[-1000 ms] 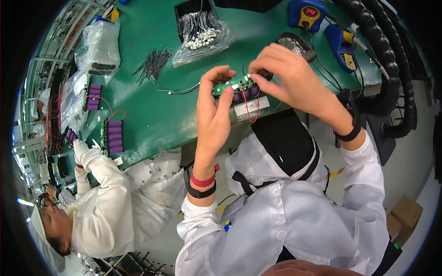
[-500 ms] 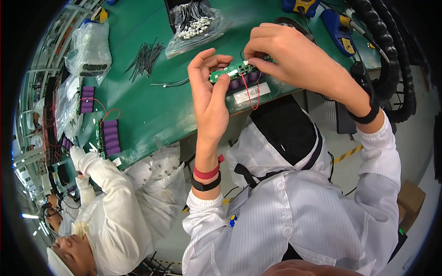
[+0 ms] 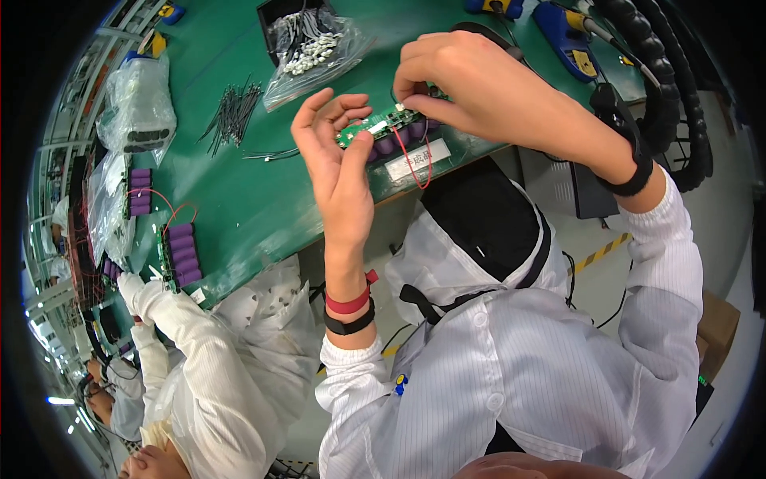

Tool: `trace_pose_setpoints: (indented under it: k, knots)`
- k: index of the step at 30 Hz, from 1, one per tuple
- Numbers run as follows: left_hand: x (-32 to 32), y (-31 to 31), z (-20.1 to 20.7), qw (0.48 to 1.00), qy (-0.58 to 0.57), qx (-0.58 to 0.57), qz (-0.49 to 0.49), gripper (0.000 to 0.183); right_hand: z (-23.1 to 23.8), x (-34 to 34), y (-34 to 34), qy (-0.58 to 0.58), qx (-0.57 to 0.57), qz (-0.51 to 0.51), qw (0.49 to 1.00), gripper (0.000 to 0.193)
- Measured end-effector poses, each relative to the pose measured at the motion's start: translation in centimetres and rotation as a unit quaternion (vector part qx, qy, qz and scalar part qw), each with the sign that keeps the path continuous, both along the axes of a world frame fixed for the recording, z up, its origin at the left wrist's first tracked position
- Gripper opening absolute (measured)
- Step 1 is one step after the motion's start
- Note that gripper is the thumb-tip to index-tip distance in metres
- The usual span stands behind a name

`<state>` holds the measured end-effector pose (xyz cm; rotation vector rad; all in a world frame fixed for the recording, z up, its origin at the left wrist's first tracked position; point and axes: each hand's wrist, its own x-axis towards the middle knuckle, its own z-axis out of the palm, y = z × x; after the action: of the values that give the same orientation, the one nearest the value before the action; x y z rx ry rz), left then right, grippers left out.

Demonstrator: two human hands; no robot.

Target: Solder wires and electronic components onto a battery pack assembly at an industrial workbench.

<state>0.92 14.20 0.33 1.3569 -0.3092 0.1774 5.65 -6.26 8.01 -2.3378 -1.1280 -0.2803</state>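
Observation:
A purple-celled battery pack [image 3: 386,146] with a green circuit board [image 3: 369,128] along its top is at the front edge of the bench. My left hand [image 3: 339,156] holds its left end, thumb on the board and the other fingers curled behind. Over the right end, my right hand [image 3: 471,84] has thumb and index finger pinched together at a small white connector [image 3: 400,107] on a dark wire. A red wire [image 3: 413,169] loops down from the board past a white label [image 3: 415,160] with printed characters. The right hand's other fingertips are partly hidden.
Black cut wires [image 3: 232,114] lie left of a clear bag of white-ended leads [image 3: 309,48]. Soldering iron stands [image 3: 565,40] and a ribbed black hose [image 3: 658,88] are at right. More purple packs [image 3: 184,254] lie at left, near a co-worker's white sleeve [image 3: 175,311].
The bench and everything on it have shifted left in the view, along with both hands. My grip on the pack and the pinch at the connector look the same.

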Motion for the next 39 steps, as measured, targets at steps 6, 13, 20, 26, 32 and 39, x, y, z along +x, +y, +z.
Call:
trace_pose_setpoints:
  k: [6, 13, 20, 26, 32, 39]
  knots:
    - [-0.2, -0.1, 0.1, 1.0, 0.005, -0.004, -0.01, 0.057, 0.2, 0.0, -0.1, 0.08, 0.011, -0.037, 0.996, 0.011]
    - [0.0, 0.2, 0.1, 1.0, 0.008, 0.0, -0.025, 0.055, 2.3, 1.0, -0.3, 0.234, 0.026, -0.042, 0.971, 0.013]
    - [0.1, 0.5, -0.1, 1.0, 0.0, -0.007, -0.027, 0.053, 1.9, 1.6, 0.0, 0.179, 0.039, -0.017, 0.983, 0.009]
    - [0.6, 0.5, 0.0, 1.0, 0.0, -0.006, -0.03, 0.055, 3.3, 4.0, 0.3, 0.291, -0.075, 0.001, 0.954, 0.011]
    - [1.2, 0.7, -0.2, 0.999, 0.006, -0.032, -0.039, 0.054, 4.5, 7.4, 2.4, 0.246, -0.242, 0.131, 0.929, 0.02]
    - [1.6, 1.0, -0.3, 0.997, 0.01, -0.05, -0.065, 0.055, 6.4, 8.2, 3.0, 0.214, -0.29, 0.287, 0.887, 0.011]
